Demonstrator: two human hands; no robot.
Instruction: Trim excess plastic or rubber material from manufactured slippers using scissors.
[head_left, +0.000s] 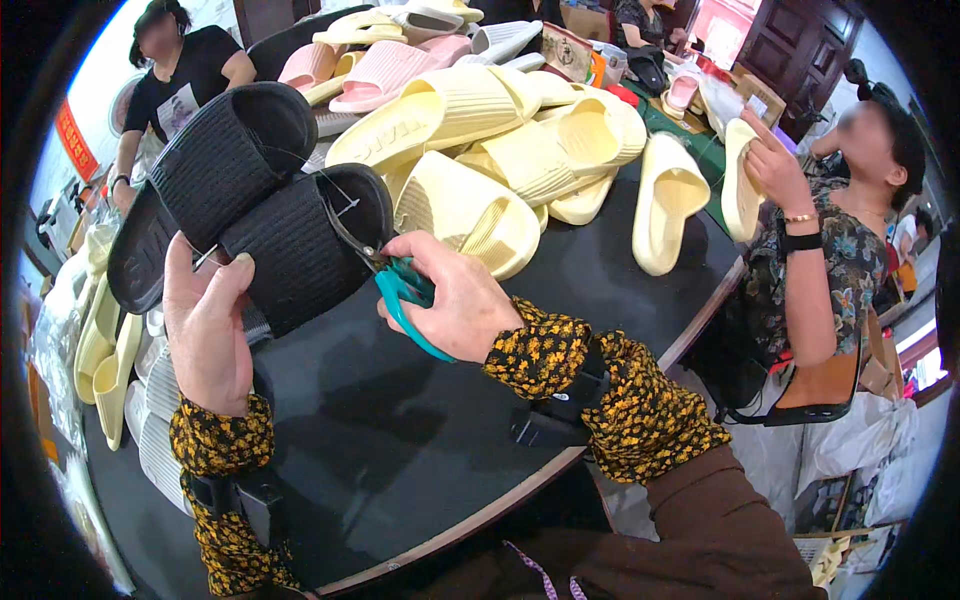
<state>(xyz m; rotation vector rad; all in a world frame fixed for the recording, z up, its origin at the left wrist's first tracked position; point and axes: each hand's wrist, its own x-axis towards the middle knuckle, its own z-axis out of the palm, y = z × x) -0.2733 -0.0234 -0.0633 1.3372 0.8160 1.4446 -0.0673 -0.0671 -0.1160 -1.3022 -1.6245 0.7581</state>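
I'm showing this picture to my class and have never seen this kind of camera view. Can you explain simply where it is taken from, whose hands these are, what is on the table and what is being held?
There is one picture, from a wide-angle camera worn on a person's head, looking down, so edges bend near the rim. The two hands in patterned sleeves are the wearer's own. The left hand holds a pair of black slippers. The right hand works small teal-handled scissors at a thin thread on them. A heap of pale yellow slippers and some pink slippers lies on the round black table. A co-worker at the right holds another yellow slipper.
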